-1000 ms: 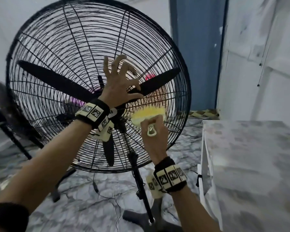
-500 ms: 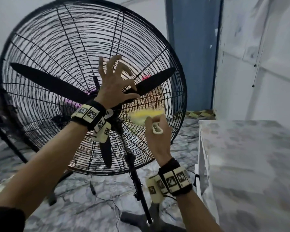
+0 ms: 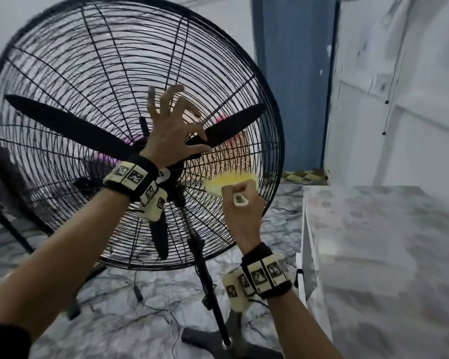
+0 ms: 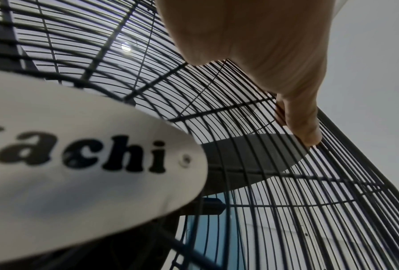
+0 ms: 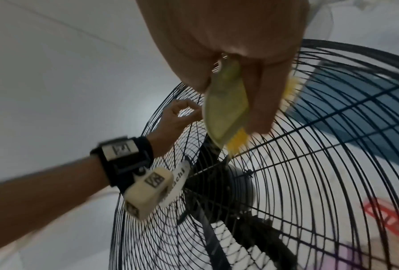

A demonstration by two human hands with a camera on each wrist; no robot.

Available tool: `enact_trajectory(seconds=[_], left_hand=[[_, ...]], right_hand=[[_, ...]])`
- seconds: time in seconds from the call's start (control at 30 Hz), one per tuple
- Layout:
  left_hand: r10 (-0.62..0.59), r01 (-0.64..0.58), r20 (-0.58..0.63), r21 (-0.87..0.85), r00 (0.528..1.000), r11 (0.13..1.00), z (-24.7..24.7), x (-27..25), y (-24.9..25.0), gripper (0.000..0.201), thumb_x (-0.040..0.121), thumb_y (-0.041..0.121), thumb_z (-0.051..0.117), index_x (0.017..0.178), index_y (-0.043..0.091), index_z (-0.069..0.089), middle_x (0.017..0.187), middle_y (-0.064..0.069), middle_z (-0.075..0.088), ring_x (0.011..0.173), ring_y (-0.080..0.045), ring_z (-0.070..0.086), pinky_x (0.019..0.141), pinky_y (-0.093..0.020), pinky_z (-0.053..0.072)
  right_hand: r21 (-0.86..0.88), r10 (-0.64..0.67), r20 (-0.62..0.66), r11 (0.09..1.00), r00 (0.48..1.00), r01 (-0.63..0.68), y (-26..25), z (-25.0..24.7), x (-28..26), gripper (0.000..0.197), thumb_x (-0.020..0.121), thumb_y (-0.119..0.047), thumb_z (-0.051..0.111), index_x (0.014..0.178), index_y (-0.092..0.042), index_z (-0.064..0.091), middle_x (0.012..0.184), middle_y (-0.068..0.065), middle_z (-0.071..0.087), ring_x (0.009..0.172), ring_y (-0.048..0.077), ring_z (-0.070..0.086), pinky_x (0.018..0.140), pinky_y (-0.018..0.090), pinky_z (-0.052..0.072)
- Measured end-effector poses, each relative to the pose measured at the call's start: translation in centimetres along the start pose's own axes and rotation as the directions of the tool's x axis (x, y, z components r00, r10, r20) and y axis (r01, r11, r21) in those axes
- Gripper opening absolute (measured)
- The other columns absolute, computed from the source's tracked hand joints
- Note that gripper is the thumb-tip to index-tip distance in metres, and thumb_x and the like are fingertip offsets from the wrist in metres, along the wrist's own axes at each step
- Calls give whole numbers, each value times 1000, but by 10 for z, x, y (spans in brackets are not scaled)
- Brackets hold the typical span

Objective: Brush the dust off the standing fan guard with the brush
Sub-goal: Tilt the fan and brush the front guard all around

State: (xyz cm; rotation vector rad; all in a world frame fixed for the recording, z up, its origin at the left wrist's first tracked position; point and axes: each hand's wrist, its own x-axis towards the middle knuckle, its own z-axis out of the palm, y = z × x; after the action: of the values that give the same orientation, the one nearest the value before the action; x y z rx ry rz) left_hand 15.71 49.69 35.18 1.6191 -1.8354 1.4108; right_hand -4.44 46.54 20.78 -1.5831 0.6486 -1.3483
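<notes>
The black wire fan guard [image 3: 94, 73] of a big standing fan fills the left of the head view, with dark blades behind it. My left hand [image 3: 171, 125] is spread on the guard just above the hub, fingertips bent against the wires; in the left wrist view a fingertip [image 4: 309, 135] touches the fan guard [image 4: 332, 182] beside the white hub badge [image 4: 78, 182]. My right hand [image 3: 240, 206] grips a yellow-bristled brush [image 3: 230, 181], bristles against the guard's lower right. In the right wrist view the brush [image 5: 226, 109] sticks out from my curled fingers onto the fan guard [image 5: 309, 182].
The fan's pole [image 3: 210, 288] and dark cross base [image 3: 205, 340] stand on a marbled floor. A white, marble-topped cabinet [image 3: 373, 255] is close on the right. A blue door [image 3: 293, 81] stands behind the fan, and another dark stand [image 3: 8, 226] at far left.
My right hand has shifted the brush slightly right and down along the guard's lower right. My left hand stays spread on the wires above the hub.
</notes>
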Motion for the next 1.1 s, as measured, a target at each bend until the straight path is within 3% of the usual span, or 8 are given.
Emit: enact_trajectory(seconds=[0.1, 0.17, 0.27, 0.4, 0.6, 0.8, 0.93, 1.1], left_hand=[[-17, 17, -12, -13, 1000, 1000, 0, 1, -1, 46, 78, 77, 72, 78, 31, 74, 121, -1, 61, 146, -37, 28, 109, -83, 15], [-12, 11, -15, -16, 1000, 1000, 2, 1, -1, 47, 79, 79, 71, 78, 32, 74, 122, 0, 61, 146, -37, 30, 109, -83, 18], [-18, 18, 7, -27, 1000, 999, 2, 1, 0, 49, 80, 81, 68, 79, 32, 74, 124, 3, 57, 146, -38, 31, 110, -81, 20], [-18, 18, -3, 24, 1000, 1000, 2, 2, 4, 47, 75, 80, 73, 78, 32, 74, 121, 0, 61, 147, -37, 30, 114, -79, 10], [-33, 33, 2, -34, 999, 999, -1, 1, 2, 46, 78, 77, 72, 78, 31, 73, 122, -2, 61, 146, -35, 26, 111, -82, 11], [-52, 56, 49, -82, 997, 995, -1, 1, -4, 48, 82, 78, 67, 81, 30, 73, 127, 3, 51, 144, -42, 31, 105, -82, 27], [-15, 15, 3, -40, 1000, 999, 1, 0, 1, 41, 77, 72, 76, 79, 31, 74, 124, 0, 58, 147, -31, 22, 110, -84, 12], [-40, 40, -4, -43, 999, 998, 0, 0, -1, 43, 78, 73, 76, 78, 31, 74, 122, -1, 62, 147, -35, 26, 110, -83, 11]], right_hand=[[-27, 84, 103, 996, 991, -81, 4, -9, 2, 17, 95, -22, 63, 85, -13, 53, 68, -5, 59, 53, 1, 53, 49, 23, 43], [78, 5, 64, 997, 998, -10, -4, -14, 7, 15, 100, -23, 60, 91, -13, 52, 75, -2, 63, 56, 5, 57, 48, 27, 50], [65, -81, -31, 994, 996, 83, -7, -11, 12, 17, 101, -22, 59, 91, -11, 50, 72, -7, 59, 54, -1, 55, 48, 15, 41], [-67, 39, 116, 997, 992, -32, 7, -14, 7, 18, 97, -22, 61, 83, -16, 50, 68, -2, 61, 57, 18, 65, 49, 28, 45], [47, -129, -2, 990, 992, 129, -6, -17, 18, 22, 101, -27, 59, 93, -9, 53, 74, -3, 62, 56, 2, 57, 48, 19, 45], [-93, 30, 108, 995, 994, -19, 11, -14, 3, 23, 95, -20, 63, 79, -21, 46, 63, -10, 53, 50, -4, 51, 46, 15, 32], [48, -100, -18, 994, 995, 101, -12, -17, 15, 18, 100, -21, 60, 89, -10, 52, 67, -9, 58, 50, -3, 53, 44, 12, 38], [-163, 77, 162, 985, 984, -50, 5, -17, 1, 19, 96, -24, 61, 84, -13, 51, 64, -8, 54, 49, 1, 50, 49, 21, 36]])
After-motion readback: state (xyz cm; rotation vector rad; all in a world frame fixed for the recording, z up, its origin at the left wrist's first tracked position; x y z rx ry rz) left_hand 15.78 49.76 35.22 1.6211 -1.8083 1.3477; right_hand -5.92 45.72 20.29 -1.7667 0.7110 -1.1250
